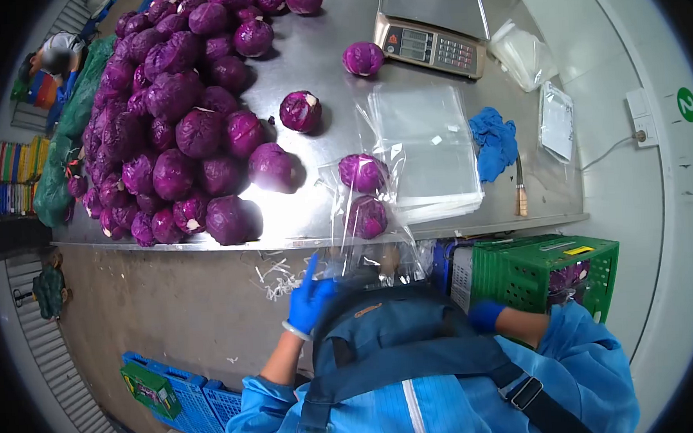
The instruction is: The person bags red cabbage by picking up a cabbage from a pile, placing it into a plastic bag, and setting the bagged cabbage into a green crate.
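Note:
My left hand (310,300), in a blue glove, is below the table's front edge with its index finger stretched out. Its other fingers are partly hidden, and I see nothing held in it. My right hand (486,316), also gloved, is beside the dark apron (399,323), which hides its fingers. On the table's front edge lies a clear plastic bag (377,193) around two purple cabbages (362,173). The bag's end hangs over the edge near my left hand. To the right of the bag is a stack of clear bags (429,141).
A large pile of purple cabbages (178,139) covers the left of the steel table (329,29). A digital scale (431,43), a blue glove (493,142) and a wooden-handled knife (521,195) lie to the right. Green crates (514,274) stand below, right.

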A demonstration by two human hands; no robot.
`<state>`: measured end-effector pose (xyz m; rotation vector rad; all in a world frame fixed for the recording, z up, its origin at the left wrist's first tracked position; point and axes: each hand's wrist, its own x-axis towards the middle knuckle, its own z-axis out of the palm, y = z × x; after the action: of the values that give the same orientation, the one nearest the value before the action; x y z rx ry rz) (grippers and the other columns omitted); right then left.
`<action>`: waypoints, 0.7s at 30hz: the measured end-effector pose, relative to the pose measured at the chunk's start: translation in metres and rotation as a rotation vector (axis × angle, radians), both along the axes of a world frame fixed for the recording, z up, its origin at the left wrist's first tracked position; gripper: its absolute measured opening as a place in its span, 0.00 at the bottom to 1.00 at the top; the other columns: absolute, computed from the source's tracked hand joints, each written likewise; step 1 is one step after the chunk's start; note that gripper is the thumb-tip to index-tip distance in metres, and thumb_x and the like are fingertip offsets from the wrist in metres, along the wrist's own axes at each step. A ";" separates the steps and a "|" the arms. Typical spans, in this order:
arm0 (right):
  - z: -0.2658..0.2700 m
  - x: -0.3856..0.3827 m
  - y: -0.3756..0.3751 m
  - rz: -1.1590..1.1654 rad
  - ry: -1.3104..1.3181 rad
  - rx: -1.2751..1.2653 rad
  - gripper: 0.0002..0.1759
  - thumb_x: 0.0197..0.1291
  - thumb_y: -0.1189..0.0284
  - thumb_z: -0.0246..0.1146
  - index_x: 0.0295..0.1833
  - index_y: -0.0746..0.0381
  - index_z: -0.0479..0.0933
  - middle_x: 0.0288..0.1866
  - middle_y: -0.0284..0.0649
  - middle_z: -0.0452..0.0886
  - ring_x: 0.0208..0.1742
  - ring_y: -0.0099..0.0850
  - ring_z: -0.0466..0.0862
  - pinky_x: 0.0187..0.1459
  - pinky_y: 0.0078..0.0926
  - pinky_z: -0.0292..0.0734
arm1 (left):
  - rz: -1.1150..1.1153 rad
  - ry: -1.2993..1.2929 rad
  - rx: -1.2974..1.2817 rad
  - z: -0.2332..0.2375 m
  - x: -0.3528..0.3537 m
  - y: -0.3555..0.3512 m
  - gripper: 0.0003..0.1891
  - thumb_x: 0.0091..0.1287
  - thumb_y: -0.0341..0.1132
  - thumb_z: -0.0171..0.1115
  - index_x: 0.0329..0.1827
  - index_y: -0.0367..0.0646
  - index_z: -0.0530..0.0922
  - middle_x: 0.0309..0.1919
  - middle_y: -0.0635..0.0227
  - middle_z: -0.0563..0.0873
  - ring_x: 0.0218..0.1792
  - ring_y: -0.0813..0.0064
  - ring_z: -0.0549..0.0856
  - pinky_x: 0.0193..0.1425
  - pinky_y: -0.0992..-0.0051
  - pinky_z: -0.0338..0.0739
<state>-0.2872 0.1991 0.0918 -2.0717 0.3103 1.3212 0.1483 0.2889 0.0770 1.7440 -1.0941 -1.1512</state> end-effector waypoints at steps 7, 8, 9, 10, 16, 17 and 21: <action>0.038 0.161 -0.121 -0.057 -1.015 -0.753 0.28 0.58 0.72 0.54 0.66 0.56 0.67 0.75 0.42 0.59 0.73 0.41 0.62 0.70 0.42 0.59 | -0.385 -0.709 -0.360 0.007 0.004 -0.055 0.35 0.57 0.35 0.65 0.70 0.46 0.65 0.70 0.55 0.65 0.70 0.53 0.64 0.71 0.56 0.59; 0.035 0.175 -0.129 0.025 -1.076 -0.664 0.27 0.58 0.71 0.55 0.66 0.55 0.67 0.74 0.41 0.60 0.73 0.41 0.62 0.70 0.42 0.59 | -0.485 -0.768 -0.395 0.005 0.003 -0.066 0.35 0.57 0.38 0.66 0.70 0.47 0.65 0.69 0.56 0.67 0.70 0.55 0.65 0.71 0.57 0.59; 0.032 0.181 -0.133 0.109 -1.136 -0.571 0.27 0.59 0.71 0.55 0.67 0.53 0.67 0.74 0.40 0.61 0.73 0.41 0.63 0.71 0.41 0.59 | -0.583 -0.827 -0.429 0.004 0.002 -0.074 0.36 0.56 0.40 0.68 0.70 0.48 0.66 0.68 0.57 0.68 0.69 0.56 0.66 0.71 0.57 0.59; 0.019 0.181 -0.135 0.124 -1.148 -0.507 0.25 0.60 0.69 0.55 0.65 0.53 0.69 0.72 0.41 0.64 0.72 0.41 0.64 0.70 0.41 0.60 | -0.670 -0.917 -0.524 0.002 0.004 -0.081 0.32 0.57 0.41 0.67 0.66 0.47 0.70 0.66 0.62 0.72 0.67 0.58 0.70 0.69 0.60 0.64; 0.010 0.152 -0.150 -0.430 -1.158 0.152 0.18 0.68 0.63 0.54 0.49 0.66 0.81 0.56 0.44 0.81 0.64 0.40 0.74 0.65 0.39 0.68 | -0.776 -0.401 -0.524 0.023 0.025 -0.099 0.17 0.64 0.35 0.61 0.55 0.43 0.79 0.54 0.59 0.82 0.56 0.57 0.81 0.60 0.64 0.75; 0.016 0.149 -0.151 -0.740 -1.004 0.276 0.19 0.69 0.62 0.54 0.49 0.67 0.81 0.55 0.44 0.81 0.62 0.39 0.76 0.65 0.37 0.68 | -0.730 -0.259 -0.465 0.034 0.026 -0.103 0.15 0.65 0.34 0.60 0.54 0.42 0.80 0.53 0.58 0.83 0.55 0.56 0.81 0.60 0.64 0.75; 0.001 0.147 -0.150 -1.611 -0.536 0.752 0.24 0.69 0.54 0.54 0.43 0.67 0.82 0.41 0.43 0.86 0.44 0.31 0.85 0.54 0.28 0.76 | -0.338 0.547 0.076 0.029 0.034 -0.116 0.19 0.74 0.42 0.49 0.49 0.32 0.80 0.42 0.58 0.87 0.43 0.69 0.85 0.50 0.71 0.78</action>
<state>-0.1404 0.0487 0.0927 -0.8527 0.8092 -0.1465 0.1827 0.1734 0.1061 1.2015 -1.0254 -1.7666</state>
